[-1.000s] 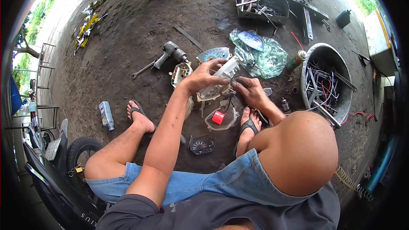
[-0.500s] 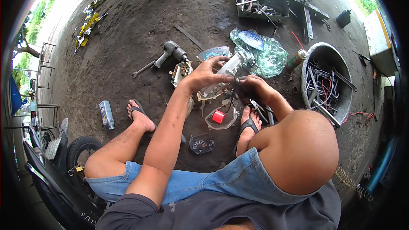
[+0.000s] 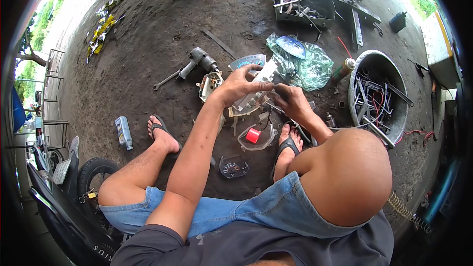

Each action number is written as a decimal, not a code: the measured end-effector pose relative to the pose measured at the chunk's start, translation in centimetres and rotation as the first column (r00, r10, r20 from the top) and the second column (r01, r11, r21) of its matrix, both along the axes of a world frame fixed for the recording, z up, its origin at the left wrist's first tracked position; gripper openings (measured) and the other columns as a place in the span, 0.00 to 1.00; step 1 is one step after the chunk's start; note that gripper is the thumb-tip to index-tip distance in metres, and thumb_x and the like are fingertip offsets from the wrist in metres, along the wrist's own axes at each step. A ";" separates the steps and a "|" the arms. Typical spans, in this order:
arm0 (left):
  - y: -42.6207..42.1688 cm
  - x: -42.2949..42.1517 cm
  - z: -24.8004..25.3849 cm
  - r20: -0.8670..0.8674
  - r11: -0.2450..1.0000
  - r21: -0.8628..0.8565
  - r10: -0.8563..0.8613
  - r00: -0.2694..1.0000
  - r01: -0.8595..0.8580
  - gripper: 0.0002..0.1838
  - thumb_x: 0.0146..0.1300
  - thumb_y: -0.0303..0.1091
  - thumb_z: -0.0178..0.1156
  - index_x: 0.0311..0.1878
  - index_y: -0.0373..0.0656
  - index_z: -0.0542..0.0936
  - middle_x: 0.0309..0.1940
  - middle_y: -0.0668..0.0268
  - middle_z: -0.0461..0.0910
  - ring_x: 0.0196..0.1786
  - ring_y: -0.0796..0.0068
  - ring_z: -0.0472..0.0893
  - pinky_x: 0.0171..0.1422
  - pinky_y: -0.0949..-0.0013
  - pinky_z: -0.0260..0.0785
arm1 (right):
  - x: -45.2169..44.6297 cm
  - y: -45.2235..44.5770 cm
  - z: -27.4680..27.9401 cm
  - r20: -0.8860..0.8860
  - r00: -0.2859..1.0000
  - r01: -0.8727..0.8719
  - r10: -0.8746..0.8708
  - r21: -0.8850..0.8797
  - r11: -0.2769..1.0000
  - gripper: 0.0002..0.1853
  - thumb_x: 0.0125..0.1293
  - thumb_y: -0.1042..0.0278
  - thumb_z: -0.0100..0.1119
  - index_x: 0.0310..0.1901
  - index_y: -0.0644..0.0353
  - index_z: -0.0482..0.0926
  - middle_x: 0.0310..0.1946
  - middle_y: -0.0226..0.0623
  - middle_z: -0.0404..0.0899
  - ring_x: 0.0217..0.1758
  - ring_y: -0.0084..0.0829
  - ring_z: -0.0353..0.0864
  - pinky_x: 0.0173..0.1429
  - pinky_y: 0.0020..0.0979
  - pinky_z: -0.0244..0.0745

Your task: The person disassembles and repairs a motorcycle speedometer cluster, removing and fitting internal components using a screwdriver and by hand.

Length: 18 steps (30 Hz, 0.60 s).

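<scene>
My left hand (image 3: pixel 240 87) grips a white plastic housing (image 3: pixel 266 72), tilted over the ground, its fingers and thumb round the edge. My right hand (image 3: pixel 294 104) is closed at the housing's right side; what its fingertips pinch is hidden. A thin dark rod or cable shows below that hand. Beneath lie a clear lens cover (image 3: pixel 266 144) with a red cap-like piece (image 3: pixel 253 135), and a black speedometer dial (image 3: pixel 233 167). A blue dial plate (image 3: pixel 246 62) and another opened housing (image 3: pixel 210 84) lie beyond my left hand.
An impact wrench (image 3: pixel 201 61) and a spanner (image 3: pixel 166 80) lie at the left. Green plastic (image 3: pixel 318 64), a spray can (image 3: pixel 343 69), a metal tool tray (image 3: pixel 322 21) and a basin of tools (image 3: pixel 354 88) stand ahead and right. A plastic bottle (image 3: pixel 123 132) lies near my left foot.
My right hand has turned and shifted slightly, with its fingers now up at the housing's edge. The dark wires and pale-tipped tool seen under it have moved or become hidden.
</scene>
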<state>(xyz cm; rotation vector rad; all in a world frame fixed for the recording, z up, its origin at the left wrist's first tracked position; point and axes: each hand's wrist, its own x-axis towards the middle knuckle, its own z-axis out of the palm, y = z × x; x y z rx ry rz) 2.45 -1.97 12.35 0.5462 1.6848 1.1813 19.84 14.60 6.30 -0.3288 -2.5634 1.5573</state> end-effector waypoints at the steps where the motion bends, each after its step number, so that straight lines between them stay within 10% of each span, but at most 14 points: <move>1: 0.0 0.0 -0.1 -0.006 1.000 0.008 0.002 1.000 -0.002 0.56 0.53 0.50 0.87 0.78 0.34 0.69 0.57 0.50 0.85 0.53 0.68 0.86 0.52 0.65 0.82 | -0.3 0.2 -0.1 -0.013 1.000 -0.019 0.017 -0.112 0.993 0.15 0.78 0.60 0.67 0.49 0.68 0.87 0.28 0.42 0.86 0.31 0.24 0.77 0.39 0.37 0.76; 4: 0.0 0.0 -0.2 0.021 1.000 -0.001 -0.020 1.000 0.020 0.56 0.53 0.50 0.87 0.79 0.34 0.69 0.57 0.50 0.85 0.53 0.67 0.86 0.52 0.66 0.82 | -0.5 1.3 0.5 0.210 0.976 0.037 0.054 -0.408 0.912 0.23 0.81 0.51 0.62 0.51 0.69 0.88 0.29 0.34 0.85 0.35 0.22 0.79 0.42 0.37 0.77; 10: 0.2 0.6 0.5 0.005 0.999 0.043 0.011 1.000 -0.011 0.58 0.50 0.53 0.88 0.78 0.34 0.69 0.56 0.50 0.85 0.54 0.65 0.86 0.55 0.62 0.82 | -0.5 0.4 0.8 0.025 0.993 0.118 -0.118 -0.008 0.993 0.16 0.71 0.62 0.74 0.42 0.70 0.86 0.37 0.52 0.91 0.40 0.38 0.91 0.48 0.40 0.83; 18: 0.2 0.4 0.0 -0.037 0.998 0.058 -0.001 0.999 0.003 0.58 0.48 0.51 0.89 0.79 0.37 0.70 0.62 0.51 0.82 0.61 0.63 0.83 0.63 0.60 0.79 | -0.6 0.6 2.2 0.192 0.981 0.071 -0.040 -0.161 0.984 0.15 0.70 0.63 0.75 0.44 0.69 0.84 0.36 0.53 0.89 0.41 0.42 0.92 0.48 0.41 0.82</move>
